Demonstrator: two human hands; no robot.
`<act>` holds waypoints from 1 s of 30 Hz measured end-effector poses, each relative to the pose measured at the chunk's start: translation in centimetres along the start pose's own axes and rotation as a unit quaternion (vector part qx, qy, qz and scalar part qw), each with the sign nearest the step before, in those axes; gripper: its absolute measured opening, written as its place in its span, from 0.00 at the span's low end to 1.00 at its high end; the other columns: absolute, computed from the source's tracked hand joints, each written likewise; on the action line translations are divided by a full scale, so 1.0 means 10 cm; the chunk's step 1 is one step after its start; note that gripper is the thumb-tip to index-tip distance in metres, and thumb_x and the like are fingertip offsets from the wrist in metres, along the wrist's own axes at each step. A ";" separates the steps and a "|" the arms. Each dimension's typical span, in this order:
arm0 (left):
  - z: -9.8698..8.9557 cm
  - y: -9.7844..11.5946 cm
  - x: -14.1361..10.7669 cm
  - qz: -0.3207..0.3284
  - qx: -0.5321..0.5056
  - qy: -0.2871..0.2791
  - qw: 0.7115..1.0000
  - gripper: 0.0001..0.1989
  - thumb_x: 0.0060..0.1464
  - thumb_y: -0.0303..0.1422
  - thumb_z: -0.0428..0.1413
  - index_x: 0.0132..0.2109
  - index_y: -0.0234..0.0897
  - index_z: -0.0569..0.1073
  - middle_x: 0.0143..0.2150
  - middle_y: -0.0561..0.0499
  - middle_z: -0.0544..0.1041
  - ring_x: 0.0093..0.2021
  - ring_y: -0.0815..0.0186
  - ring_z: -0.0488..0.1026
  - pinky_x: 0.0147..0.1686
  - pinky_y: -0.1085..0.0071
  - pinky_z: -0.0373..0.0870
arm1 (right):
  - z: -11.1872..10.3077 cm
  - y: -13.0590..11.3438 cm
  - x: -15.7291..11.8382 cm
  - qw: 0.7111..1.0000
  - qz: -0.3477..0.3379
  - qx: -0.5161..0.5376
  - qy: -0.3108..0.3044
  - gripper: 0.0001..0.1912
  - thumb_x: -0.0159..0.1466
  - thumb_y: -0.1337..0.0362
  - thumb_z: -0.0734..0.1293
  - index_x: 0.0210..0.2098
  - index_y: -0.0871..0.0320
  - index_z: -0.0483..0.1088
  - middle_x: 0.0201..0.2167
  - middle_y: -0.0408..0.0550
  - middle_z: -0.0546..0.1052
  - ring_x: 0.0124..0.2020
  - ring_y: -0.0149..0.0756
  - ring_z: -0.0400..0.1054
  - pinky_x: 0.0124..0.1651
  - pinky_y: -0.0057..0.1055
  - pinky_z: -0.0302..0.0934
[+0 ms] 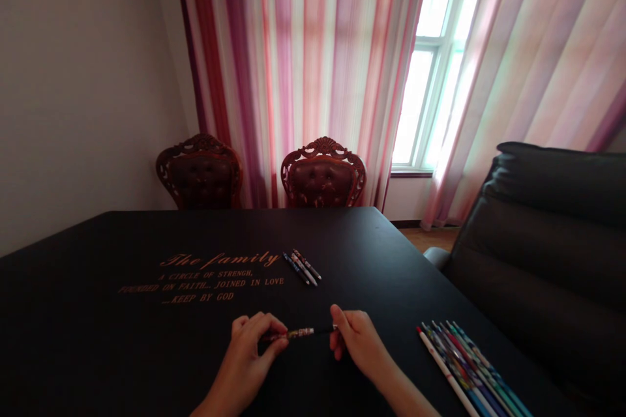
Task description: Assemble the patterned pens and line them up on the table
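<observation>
Between my two hands a patterned pen (pixel 299 333) lies nearly level, just above the dark table. My left hand (pixel 254 345) pinches its left part between thumb and fingers. At the other end, the thumb and curled fingers of my right hand (pixel 355 339) close on the pen's dark, narrower end, near a small light tip. Beyond my hands, a small group of pens (pixel 302 267) rests on the table, side by side and slanted. By my right forearm a larger row of several coloured pens (pixel 469 365) lies roughly parallel.
The black table (pixel 98 352) carries gold lettering (pixel 222 260). Two carved chairs (pixel 323 176) stand behind its far edge, before striped curtains (pixel 313 45). A black leather armchair (pixel 552 260) is close on the right, and a window (pixel 425 78) is at the back right.
</observation>
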State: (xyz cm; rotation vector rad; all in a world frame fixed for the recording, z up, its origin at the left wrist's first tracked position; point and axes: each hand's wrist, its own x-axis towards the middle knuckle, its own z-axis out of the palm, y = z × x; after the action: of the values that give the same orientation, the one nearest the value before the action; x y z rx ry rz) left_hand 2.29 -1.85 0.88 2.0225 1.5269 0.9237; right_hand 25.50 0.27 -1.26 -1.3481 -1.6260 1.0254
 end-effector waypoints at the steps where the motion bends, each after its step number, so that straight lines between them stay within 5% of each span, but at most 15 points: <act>1: -0.01 -0.01 0.01 -0.006 0.001 0.002 1.000 0.03 0.53 0.35 0.59 0.35 0.44 0.77 0.34 0.53 0.79 0.40 0.57 0.71 0.45 0.62 0.61 | -0.03 -0.03 0.00 1.000 -0.026 0.004 0.000 0.33 0.65 0.41 0.54 0.20 0.58 0.71 0.14 0.43 0.71 0.19 0.31 0.65 0.26 0.26 0.57; 4: -0.03 -0.02 0.03 -0.017 0.000 0.003 1.000 0.04 0.53 0.36 0.58 0.35 0.44 0.77 0.34 0.53 0.79 0.40 0.56 0.71 0.44 0.62 0.61 | -0.11 -0.10 -0.01 0.996 -0.086 -0.014 -0.002 0.15 0.62 0.51 0.65 0.34 0.57 0.74 0.25 0.42 0.75 0.27 0.33 0.67 0.31 0.26 0.58; 7: -0.04 -0.02 0.03 -0.017 -0.004 -0.001 1.000 0.04 0.53 0.36 0.58 0.35 0.43 0.77 0.34 0.52 0.79 0.41 0.56 0.71 0.44 0.63 0.62 | -0.15 -0.13 -0.01 0.994 -0.101 -0.046 0.003 0.08 0.60 0.58 0.68 0.34 0.56 0.74 0.26 0.41 0.74 0.29 0.33 0.65 0.32 0.27 0.57; 18: -0.03 -0.01 0.01 0.041 0.025 0.019 0.999 0.02 0.53 0.35 0.59 0.35 0.44 0.76 0.34 0.53 0.78 0.38 0.59 0.72 0.46 0.61 0.59 | -0.06 -0.09 -0.04 0.997 -0.060 -0.056 -0.013 0.27 0.67 0.49 0.57 0.18 0.57 0.67 0.13 0.39 0.65 0.18 0.29 0.62 0.26 0.26 0.53; 30: -0.08 0.00 0.04 -0.033 -0.032 -0.001 0.999 0.08 0.52 0.39 0.58 0.34 0.42 0.78 0.33 0.52 0.80 0.40 0.56 0.72 0.44 0.63 0.64 | -0.16 -0.20 -0.05 0.989 -0.122 -0.080 0.019 0.02 0.58 0.65 0.70 0.32 0.55 0.75 0.30 0.43 0.75 0.34 0.37 0.69 0.39 0.30 0.58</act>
State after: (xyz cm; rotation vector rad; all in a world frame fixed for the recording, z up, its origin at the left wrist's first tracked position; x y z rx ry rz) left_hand 1.83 -1.52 1.51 1.9174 1.5332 0.9313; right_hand 26.33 -0.27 1.20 -1.2243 -1.8235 0.7345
